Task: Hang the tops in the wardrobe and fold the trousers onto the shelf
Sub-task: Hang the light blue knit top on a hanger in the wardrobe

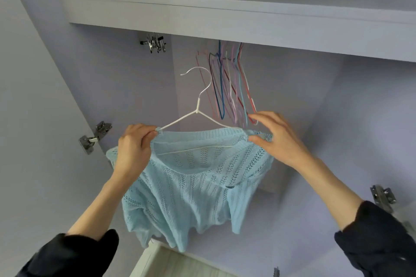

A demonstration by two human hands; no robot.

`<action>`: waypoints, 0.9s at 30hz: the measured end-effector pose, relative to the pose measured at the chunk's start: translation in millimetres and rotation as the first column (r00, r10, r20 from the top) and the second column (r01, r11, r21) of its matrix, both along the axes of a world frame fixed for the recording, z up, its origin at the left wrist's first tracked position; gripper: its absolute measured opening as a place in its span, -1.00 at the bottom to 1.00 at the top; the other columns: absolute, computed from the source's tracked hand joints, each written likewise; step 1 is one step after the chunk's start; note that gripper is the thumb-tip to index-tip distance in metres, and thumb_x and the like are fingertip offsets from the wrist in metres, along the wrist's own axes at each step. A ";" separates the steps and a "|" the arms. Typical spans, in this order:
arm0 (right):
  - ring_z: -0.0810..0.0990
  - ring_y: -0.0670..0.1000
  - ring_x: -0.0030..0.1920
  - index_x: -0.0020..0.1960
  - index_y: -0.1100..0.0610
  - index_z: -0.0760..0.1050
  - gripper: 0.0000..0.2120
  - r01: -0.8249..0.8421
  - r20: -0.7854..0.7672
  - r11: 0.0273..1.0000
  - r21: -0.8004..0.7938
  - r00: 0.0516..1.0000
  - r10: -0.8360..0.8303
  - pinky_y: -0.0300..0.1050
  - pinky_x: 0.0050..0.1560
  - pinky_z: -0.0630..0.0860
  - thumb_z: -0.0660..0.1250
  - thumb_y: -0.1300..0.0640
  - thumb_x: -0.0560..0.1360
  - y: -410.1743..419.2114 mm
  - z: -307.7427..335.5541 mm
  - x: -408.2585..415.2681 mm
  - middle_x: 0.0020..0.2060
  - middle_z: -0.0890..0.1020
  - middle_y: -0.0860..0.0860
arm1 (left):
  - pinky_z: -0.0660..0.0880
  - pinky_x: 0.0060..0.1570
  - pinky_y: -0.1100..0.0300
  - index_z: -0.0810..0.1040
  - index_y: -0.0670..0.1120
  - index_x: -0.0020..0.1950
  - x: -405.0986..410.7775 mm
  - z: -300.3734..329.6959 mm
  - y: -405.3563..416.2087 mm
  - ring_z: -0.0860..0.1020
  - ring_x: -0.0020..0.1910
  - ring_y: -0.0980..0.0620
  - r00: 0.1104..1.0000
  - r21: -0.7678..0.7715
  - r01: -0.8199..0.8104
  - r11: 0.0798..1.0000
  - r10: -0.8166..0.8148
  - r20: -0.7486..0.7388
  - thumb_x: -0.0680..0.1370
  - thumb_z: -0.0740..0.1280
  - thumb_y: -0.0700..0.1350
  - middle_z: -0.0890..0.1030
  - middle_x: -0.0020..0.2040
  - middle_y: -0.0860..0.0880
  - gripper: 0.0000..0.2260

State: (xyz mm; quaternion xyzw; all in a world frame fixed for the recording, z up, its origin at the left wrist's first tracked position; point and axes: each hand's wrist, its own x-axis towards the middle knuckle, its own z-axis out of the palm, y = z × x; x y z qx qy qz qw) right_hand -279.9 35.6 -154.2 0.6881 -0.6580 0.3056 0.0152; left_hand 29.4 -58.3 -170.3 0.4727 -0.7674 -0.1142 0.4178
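Far over at nine o'clock a metal hinge (94,137) sits on the open wardrobe door (33,119), and higher up, near eleven o'clock, a bunch of metal clips (154,44) hangs under the wardrobe's top shelf (225,22). A dark sleeve (74,254) rises from seven o'clock, and above it the left hand (135,148) is raised, its fingers (149,134) curled tight and pinching the left shoulder of a light blue knitted top (191,182) together with the end of a white hanger (198,110). The top is held up in front of the wardrobe opening at the middle of the view, draped on the hanger with its hem hanging loose toward six o'clock. The hanger's hook points up toward twelve o'clock, hooked on nothing that I can see. Just behind it, at about one o'clock, a cluster of thin coloured wire hangers (231,87) dangles from under the shelf. At three o'clock the right hand (276,139) holds the top's right shoulder, thumb and fingers (258,117) pinching the knit at the hanger's other end. Another hinge (382,197) shows near four o'clock, above the right dark sleeve (378,238).
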 end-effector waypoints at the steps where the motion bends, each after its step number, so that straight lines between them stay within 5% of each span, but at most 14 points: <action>1: 0.46 0.08 0.22 0.29 0.14 0.49 -0.54 -0.024 -0.007 0.999 0.024 1.000 0.024 0.00 0.27 0.35 0.45 0.08 0.43 -2.9 1.4 6.2 0.19 0.54 0.04 | 0.22 -0.16 0.31 0.64 -0.28 -0.02 -3.0 1.6 0.7 0.44 -0.09 -0.03 1.000 -0.002 0.013 1.000 -0.013 0.003 0.54 0.28 -0.34 0.62 -0.12 -0.15 -0.86; 4: 0.54 -0.07 0.06 0.26 0.10 0.51 -0.65 -0.097 0.173 0.995 0.033 0.981 0.090 -0.19 0.16 0.40 0.38 0.09 0.49 -11.0 5.7 33.9 0.02 0.59 -0.09 | 0.19 -0.20 0.34 0.65 -0.27 -0.03 -12.7 4.0 4.5 0.43 -0.12 -0.02 0.998 -0.004 0.063 0.998 -0.063 0.009 0.54 0.29 -0.34 0.58 -0.17 -0.07 -0.87; 8: 0.53 -0.17 -0.39 -0.07 0.08 0.56 -0.86 -0.321 0.534 0.901 0.293 0.836 0.124 -0.30 -0.29 0.43 0.24 0.20 0.57 -18.0 14.9 50.9 -0.41 0.58 -0.13 | 0.21 -0.17 0.40 0.65 -0.26 -0.03 -24.8 -0.1 7.1 0.44 -0.10 -0.01 0.990 0.044 0.142 0.989 -0.143 0.020 0.54 0.30 -0.32 0.54 -0.17 0.01 -0.87; 13: 0.55 -0.07 -0.33 0.04 0.22 0.48 -0.78 -0.667 0.888 0.645 0.373 0.459 -0.039 -0.27 -0.33 0.46 0.08 0.37 0.59 2.1 10.3 24.1 -0.32 0.60 -0.03 | 0.23 -0.10 0.38 0.65 -0.21 0.02 -40.6 -12.8 2.4 0.46 -0.03 0.00 0.957 0.163 0.266 0.950 -0.281 0.077 0.56 0.29 -0.27 0.55 -0.13 0.06 -0.85; 16: 0.61 -0.01 -0.27 0.07 0.21 0.46 -0.77 -0.697 0.920 0.617 0.367 0.371 -0.128 -0.22 -0.30 0.53 0.06 0.39 0.58 17.7 1.6 10.5 -0.27 0.62 0.03 | 0.23 -0.18 0.51 0.64 -0.22 0.03 -61.5 -22.9 4.9 0.46 -0.10 0.05 0.938 0.186 0.313 0.931 -0.334 0.092 0.57 0.28 -0.25 0.58 -0.10 0.02 -0.84; 20: 0.64 0.07 -0.24 0.08 0.13 0.45 -0.80 -0.624 0.873 0.614 0.484 0.396 -0.286 -0.11 -0.23 0.59 0.09 0.32 0.62 40.3 -13.4 -6.4 -0.27 0.60 0.08 | 0.24 -0.21 0.31 0.62 -0.22 0.03 -90.6 -45.3 8.1 0.53 -0.09 -0.09 0.897 0.321 0.355 0.878 -0.417 0.149 0.59 0.23 -0.25 0.56 -0.14 -0.01 -0.83; 24: 0.58 0.00 -0.35 0.08 0.08 0.45 -0.77 -0.433 0.747 0.632 0.643 0.534 -0.395 -0.17 -0.28 0.53 0.05 0.28 0.64 65.7 -32.8 -15.1 -0.32 0.53 0.05 | 0.34 0.14 0.27 0.55 -0.12 0.25 -115.9 -64.4 13.4 0.51 0.17 -0.02 0.768 0.491 0.417 0.764 -0.586 0.258 0.62 0.20 -0.20 0.58 0.20 -0.04 -0.76; 27: 0.56 -0.07 -0.46 0.14 0.11 0.46 -0.76 -0.218 0.778 0.786 0.579 0.436 -0.452 -0.31 -0.47 0.41 0.09 0.32 0.61 78.2 -38.8 -29.4 -0.31 0.56 0.03 | 0.28 0.28 0.22 0.47 -0.08 0.34 -137.0 -57.7 18.0 0.42 0.31 -0.02 0.706 0.439 0.492 0.752 -0.640 0.305 0.61 0.21 -0.20 0.45 0.34 -0.05 -0.70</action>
